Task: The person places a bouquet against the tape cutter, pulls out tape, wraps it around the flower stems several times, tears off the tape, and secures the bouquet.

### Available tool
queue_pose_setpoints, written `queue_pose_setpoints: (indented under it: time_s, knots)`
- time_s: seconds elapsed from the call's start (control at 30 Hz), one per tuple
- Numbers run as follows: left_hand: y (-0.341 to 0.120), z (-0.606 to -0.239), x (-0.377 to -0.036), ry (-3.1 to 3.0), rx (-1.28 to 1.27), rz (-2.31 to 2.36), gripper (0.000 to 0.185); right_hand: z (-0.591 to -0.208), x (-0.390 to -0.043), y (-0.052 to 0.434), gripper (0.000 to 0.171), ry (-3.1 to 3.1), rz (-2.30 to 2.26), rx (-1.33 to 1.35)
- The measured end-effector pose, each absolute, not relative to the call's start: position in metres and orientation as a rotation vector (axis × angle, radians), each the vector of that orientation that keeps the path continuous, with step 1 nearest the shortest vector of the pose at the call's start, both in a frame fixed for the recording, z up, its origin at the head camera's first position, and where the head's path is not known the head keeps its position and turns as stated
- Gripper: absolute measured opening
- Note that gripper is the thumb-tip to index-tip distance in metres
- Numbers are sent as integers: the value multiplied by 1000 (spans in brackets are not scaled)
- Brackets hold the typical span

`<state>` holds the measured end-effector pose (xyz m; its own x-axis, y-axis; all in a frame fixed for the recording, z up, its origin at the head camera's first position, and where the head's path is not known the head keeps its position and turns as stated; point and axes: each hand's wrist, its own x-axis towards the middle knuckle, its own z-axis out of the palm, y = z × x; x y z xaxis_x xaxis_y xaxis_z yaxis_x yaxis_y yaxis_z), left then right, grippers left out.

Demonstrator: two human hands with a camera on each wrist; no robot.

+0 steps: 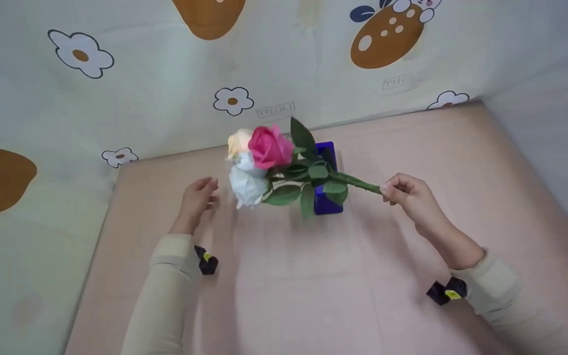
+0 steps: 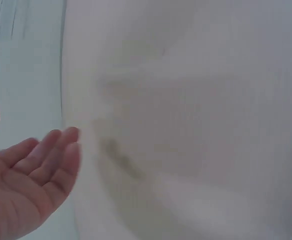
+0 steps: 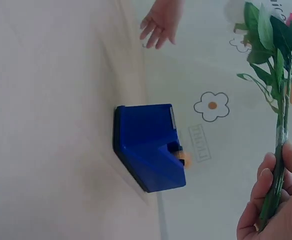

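My right hand grips the lower stems of a bunch of roses, held sideways above the table. The blooms, pink, white and pale peach, point left, with green leaves behind them. In the right wrist view the green stems run between thumb and curled fingers, and something shiny shows round them just above the thumb. My left hand hovers left of the blooms, touching nothing. Its fingers are loosely bent in the left wrist view. A blue tape dispenser stands on the table, partly hidden by the leaves in the head view.
A pale pink cloth covers the table. Behind and beside it hangs a light curtain printed with flowers and brown shapes. Small black devices sit at both sleeve cuffs.
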<state>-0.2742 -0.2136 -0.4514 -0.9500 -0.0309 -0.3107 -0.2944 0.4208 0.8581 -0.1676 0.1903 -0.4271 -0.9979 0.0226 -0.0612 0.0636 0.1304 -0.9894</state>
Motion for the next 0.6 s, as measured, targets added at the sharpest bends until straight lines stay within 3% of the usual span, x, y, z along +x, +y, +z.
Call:
queue_pose_setpoints:
  time_s: [0.23,0.47,0.6]
  knots:
    - [-129,-458,-254,2509,12,1758,30,-428,-170,161,22,2104,-2314,165]
    - [-55,-447,-211,2441,399,1734,31,-429,-170,132,23,2016,-2409,214]
    - [-29,-445,-195,2312,489,1964,35,-432,-168,122,21,2016,-2393,229]
